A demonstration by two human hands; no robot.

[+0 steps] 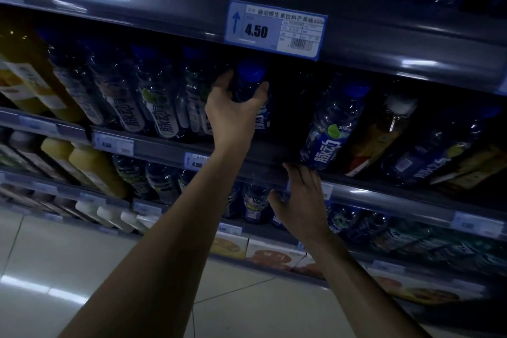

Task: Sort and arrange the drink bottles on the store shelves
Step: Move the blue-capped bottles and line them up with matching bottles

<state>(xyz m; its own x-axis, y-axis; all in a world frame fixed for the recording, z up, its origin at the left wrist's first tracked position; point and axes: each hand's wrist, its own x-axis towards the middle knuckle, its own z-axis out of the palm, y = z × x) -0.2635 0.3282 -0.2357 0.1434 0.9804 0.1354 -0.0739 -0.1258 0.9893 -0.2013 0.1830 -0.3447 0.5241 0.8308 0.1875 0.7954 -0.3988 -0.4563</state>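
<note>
Head view: left hand (233,110) grips a blue-capped bottle (251,82) by the neck on the middle shelf (263,151) — placing step, I'd say. Right hand (301,200) is spread, empty, at the shelf edge. Next — nudge it into line.

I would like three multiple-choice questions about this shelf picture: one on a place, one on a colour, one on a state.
1. Where is the left hand?
A. on the floor
B. around the neck of a bottle on the middle shelf
C. on the price tag

2. What colour is the cap of the held bottle?
A. blue
B. red
C. white

3. What is the state of the right hand?
A. shut on a carton
B. out of view
C. open, fingers spread at the shelf edge

Answers:
1 B, its fingers wrap the bottle just under the cap.
2 A, the cap shows blue.
3 C, it holds nothing.
</note>
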